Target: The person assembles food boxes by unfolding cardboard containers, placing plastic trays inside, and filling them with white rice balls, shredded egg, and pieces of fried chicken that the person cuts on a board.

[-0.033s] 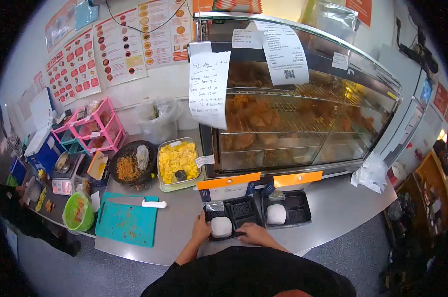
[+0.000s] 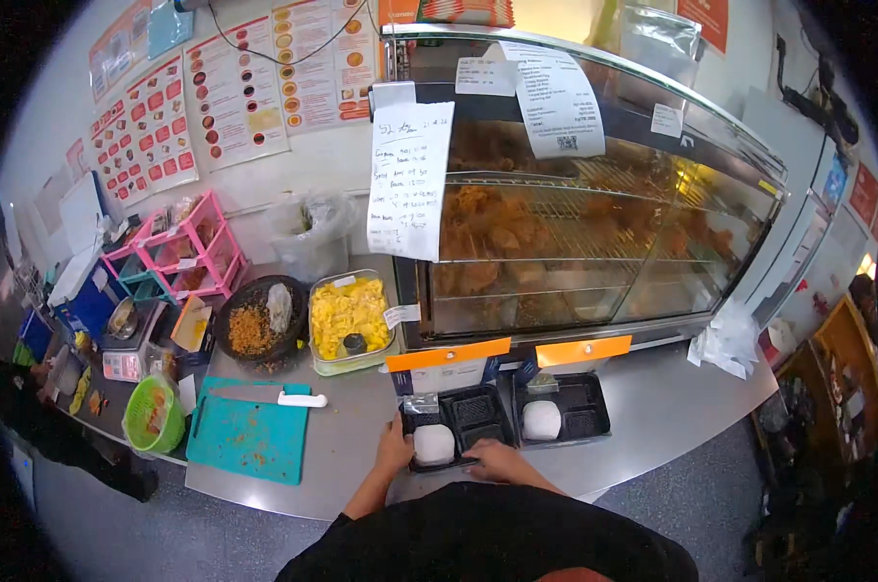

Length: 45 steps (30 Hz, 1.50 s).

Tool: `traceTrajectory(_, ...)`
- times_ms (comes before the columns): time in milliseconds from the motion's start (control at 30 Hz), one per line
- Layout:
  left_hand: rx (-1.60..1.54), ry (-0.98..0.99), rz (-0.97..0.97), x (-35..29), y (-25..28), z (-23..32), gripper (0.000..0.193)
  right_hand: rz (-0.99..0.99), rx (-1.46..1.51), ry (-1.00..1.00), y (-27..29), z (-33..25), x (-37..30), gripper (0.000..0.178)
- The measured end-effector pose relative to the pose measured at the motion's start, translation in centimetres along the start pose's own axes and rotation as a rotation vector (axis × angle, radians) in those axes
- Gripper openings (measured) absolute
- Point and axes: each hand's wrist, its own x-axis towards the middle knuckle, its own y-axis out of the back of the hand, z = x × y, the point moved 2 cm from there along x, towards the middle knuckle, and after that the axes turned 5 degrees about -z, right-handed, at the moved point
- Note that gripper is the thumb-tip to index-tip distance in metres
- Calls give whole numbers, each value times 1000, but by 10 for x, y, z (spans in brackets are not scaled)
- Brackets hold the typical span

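Observation:
A black compartment meal tray (image 2: 477,407) lies on the counter in front of me, with a white rounded lump, seemingly wrapped (image 2: 434,444), in its near left compartment. My left hand (image 2: 393,449) grips the tray's left side, fingers partly hidden by the edge. At the front edge, right of the white lump, my right hand (image 2: 493,458) has its fingers closed on the tray. A small clear packet (image 2: 421,404) sits in the far left compartment. Just to the right stands a second black tray (image 2: 585,423), holding a similar white lump (image 2: 541,420).
Behind the trays rises a glass warming cabinet (image 2: 594,262) with fried food. Leftward are a teal cutting board (image 2: 245,441), a white-handled knife (image 2: 301,400), a tub of yellow food (image 2: 347,315), a dark bowl of brown crumbs (image 2: 255,330) and a green basket (image 2: 158,417).
The paper slips hanging on the cabinet have swayed slightly. My hands and both trays have hardly moved.

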Motion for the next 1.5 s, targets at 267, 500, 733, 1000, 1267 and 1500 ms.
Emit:
traceTrajectory(267, 8, -39, -62, 0, 6, -11, 58, -85, 48, 263, -51, 32, 6, 34)
traceTrajectory(500, -8, 10, -62, -4, 6, -4, 58, -57, 3, 102, -40, 30, -4, 25)
traceTrajectory(733, 8, -40, -47, 0, -2, -14, 60, -17, 44, 29, -23, 18, -13, 24)
traceTrajectory(1000, -199, 34, 102, 5, 52, -6, 51, 187, 248, 34, 32, -26, -6, 21)
traceTrajectory(1267, 107, -87, 393, 55, 136, -62, 36, 330, 461, 95, 16, -57, 22, 15)
traceTrajectory(1500, 313, 276, 100, 73, 178, -48, 46, 416, 465, 27, 12, -88, 30, 39)
